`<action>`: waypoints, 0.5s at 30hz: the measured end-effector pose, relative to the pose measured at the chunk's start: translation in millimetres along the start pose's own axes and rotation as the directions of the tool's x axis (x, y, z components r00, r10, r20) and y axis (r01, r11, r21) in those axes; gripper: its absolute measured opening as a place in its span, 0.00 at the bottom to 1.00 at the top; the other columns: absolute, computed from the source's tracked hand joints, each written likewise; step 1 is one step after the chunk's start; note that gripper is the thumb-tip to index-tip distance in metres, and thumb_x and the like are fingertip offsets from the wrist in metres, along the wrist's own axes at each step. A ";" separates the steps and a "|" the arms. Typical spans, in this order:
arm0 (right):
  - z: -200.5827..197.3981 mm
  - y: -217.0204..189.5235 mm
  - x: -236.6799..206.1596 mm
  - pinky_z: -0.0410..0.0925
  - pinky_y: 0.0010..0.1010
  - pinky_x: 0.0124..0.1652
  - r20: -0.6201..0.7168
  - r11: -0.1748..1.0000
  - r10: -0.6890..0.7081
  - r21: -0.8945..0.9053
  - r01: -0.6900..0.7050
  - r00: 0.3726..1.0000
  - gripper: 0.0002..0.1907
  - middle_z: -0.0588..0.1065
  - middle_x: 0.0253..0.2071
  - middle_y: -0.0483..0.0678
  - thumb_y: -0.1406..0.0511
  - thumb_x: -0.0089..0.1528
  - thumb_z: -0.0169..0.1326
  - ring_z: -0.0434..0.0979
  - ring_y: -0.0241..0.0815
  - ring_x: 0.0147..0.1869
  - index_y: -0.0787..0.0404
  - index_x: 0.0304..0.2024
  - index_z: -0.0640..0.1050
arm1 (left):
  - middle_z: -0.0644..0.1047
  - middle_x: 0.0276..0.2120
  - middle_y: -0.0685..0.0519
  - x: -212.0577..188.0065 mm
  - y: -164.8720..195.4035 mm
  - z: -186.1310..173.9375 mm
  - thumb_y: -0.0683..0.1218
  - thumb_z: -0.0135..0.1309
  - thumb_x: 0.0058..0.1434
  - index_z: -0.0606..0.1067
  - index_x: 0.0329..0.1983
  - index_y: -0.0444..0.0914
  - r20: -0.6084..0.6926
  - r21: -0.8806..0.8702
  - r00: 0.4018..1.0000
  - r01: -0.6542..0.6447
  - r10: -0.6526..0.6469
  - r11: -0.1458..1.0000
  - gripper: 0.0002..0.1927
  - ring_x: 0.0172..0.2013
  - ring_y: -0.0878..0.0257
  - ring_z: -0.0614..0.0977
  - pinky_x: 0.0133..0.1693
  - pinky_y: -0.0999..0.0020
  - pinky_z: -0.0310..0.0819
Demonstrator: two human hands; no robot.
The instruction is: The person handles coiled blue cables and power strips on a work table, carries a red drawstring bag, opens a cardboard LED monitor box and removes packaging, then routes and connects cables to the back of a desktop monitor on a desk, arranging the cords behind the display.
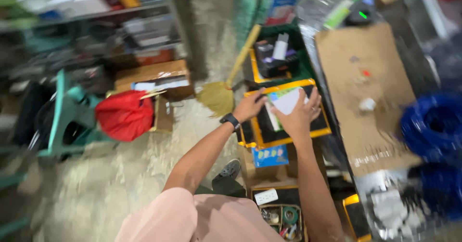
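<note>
A: Which step was judged to be in hand?

B: A small white packet [287, 101] was being handled over the yellow-rimmed black box [288, 137]. It was taken, as a judgement only, to be in the middle of being lifted out of or set into that box; which of the two could not be told from the blurred view.

A: What was called for by the next move?

B: A steady hold on the packet, it was thought, since the box was crowded and a blue carton [270, 156] lay just below its near rim.

A: How was the grip described?

B: The right hand [299, 114] was spread flat with the fingers wide, laid on the packet from the near side of the box. The left hand [249, 106], with a dark watch [231, 120] at the wrist, was seen at the box's left rim, fingers curled toward the packet's left edge. Whether that edge was actually pinched could not be told.

A: What else was noted around the box?

B: A straw broom [219, 95] lay just left of it, a red bag [124, 115] well to the left, a cardboard sheet [363, 83] to the right, and coiled blue hose [433, 126] beyond that.
</note>
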State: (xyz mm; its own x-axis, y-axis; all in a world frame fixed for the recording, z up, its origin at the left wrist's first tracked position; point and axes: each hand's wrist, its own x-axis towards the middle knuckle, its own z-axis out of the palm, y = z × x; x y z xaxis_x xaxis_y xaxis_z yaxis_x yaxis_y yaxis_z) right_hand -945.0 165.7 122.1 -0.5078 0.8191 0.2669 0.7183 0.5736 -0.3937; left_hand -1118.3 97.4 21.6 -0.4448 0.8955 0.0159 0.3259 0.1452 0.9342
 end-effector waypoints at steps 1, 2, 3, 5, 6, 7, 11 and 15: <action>0.3 -10.9 0.1 0.51 0.71 0.62 -0.020 0.996 -0.065 0.060 0.066 0.998 0.49 0.53 0.71 0.66 0.53 0.48 0.73 0.50 0.74 0.74 0.63 0.65 0.65 | 0.78 0.55 0.40 -6.5 -0.5 -10.1 0.58 0.51 0.68 0.69 0.67 0.40 -0.004 -0.006 1.000 0.022 -0.022 1.000 0.28 0.52 0.46 0.81 0.53 0.57 0.74; 1.5 -23.1 -0.1 0.53 0.67 0.65 -0.042 0.984 -0.130 0.118 0.134 0.991 0.43 0.57 0.71 0.63 0.55 0.53 0.71 0.54 0.70 0.75 0.62 0.64 0.67 | 0.78 0.54 0.40 -13.8 0.6 -20.8 0.58 0.52 0.68 0.70 0.67 0.40 -0.009 -0.015 0.999 0.044 -0.044 0.999 0.28 0.51 0.47 0.82 0.52 0.57 0.75; 5.1 -38.3 -0.6 0.56 0.63 0.67 -0.063 0.963 -0.193 0.179 0.202 0.979 0.36 0.61 0.72 0.61 0.57 0.58 0.69 0.58 0.66 0.76 0.61 0.64 0.69 | 0.80 0.52 0.40 -22.8 2.2 -33.2 0.58 0.52 0.68 0.71 0.65 0.40 -0.041 -0.047 0.998 0.044 -0.046 0.998 0.27 0.49 0.48 0.83 0.51 0.58 0.76; 13.4 -71.4 -4.6 0.61 0.56 0.61 -0.034 0.917 -0.290 0.277 0.287 0.957 0.27 0.69 0.63 0.58 0.61 0.60 0.66 0.66 0.62 0.68 0.63 0.58 0.72 | 0.82 0.49 0.42 -45.5 4.8 -60.2 0.58 0.52 0.68 0.74 0.63 0.40 -0.104 -0.110 0.993 0.041 -0.052 0.993 0.25 0.47 0.52 0.85 0.49 0.60 0.78; 20.4 -91.8 -6.1 0.64 0.52 0.58 -0.025 0.887 -0.336 0.329 0.325 0.942 0.23 0.73 0.59 0.57 0.63 0.60 0.64 0.70 0.60 0.64 0.64 0.55 0.74 | 0.83 0.47 0.42 -57.0 4.0 -79.4 0.57 0.51 0.68 0.74 0.62 0.40 -0.106 -0.114 0.992 0.053 -0.066 0.992 0.25 0.45 0.52 0.85 0.48 0.61 0.78; 28.4 -113.7 -8.5 0.67 0.47 0.55 0.048 0.861 -0.354 0.406 0.306 0.934 0.19 0.75 0.54 0.56 0.63 0.62 0.63 0.73 0.56 0.58 0.64 0.53 0.75 | 0.83 0.45 0.42 -70.6 2.1 -98.2 0.57 0.50 0.69 0.74 0.62 0.40 -0.109 -0.122 0.991 0.068 -0.082 0.990 0.24 0.43 0.53 0.84 0.46 0.61 0.78; 56.6 -206.4 -33.2 0.72 0.34 0.43 0.304 0.732 -0.503 0.648 0.211 0.809 0.13 0.80 0.40 0.53 0.66 0.64 0.59 0.81 0.46 0.42 0.65 0.49 0.77 | 0.83 0.48 0.44 -137.6 -14.7 -179.9 0.54 0.52 0.69 0.77 0.59 0.40 -0.311 -0.110 0.950 0.004 -0.038 0.994 0.20 0.41 0.56 0.85 0.45 0.63 0.79; 78.8 -303.2 -84.6 0.73 0.31 0.44 0.430 0.693 -0.629 0.688 0.216 0.648 0.15 0.82 0.39 0.53 0.66 0.63 0.59 0.83 0.40 0.42 0.65 0.51 0.77 | 0.82 0.47 0.44 -228.1 -39.1 -265.8 0.53 0.53 0.69 0.77 0.57 0.38 -0.530 -0.108 0.843 0.036 -0.088 0.994 0.19 0.43 0.56 0.85 0.46 0.62 0.78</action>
State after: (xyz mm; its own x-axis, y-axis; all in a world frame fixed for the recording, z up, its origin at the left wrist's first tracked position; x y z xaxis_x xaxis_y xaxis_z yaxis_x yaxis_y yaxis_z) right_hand -1157.4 -78.1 149.6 -0.9851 0.1669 0.0425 0.0609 0.5686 -0.8204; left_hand -1251.4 -224.4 76.2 -0.8462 0.5192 0.1199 0.2178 0.1317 0.9671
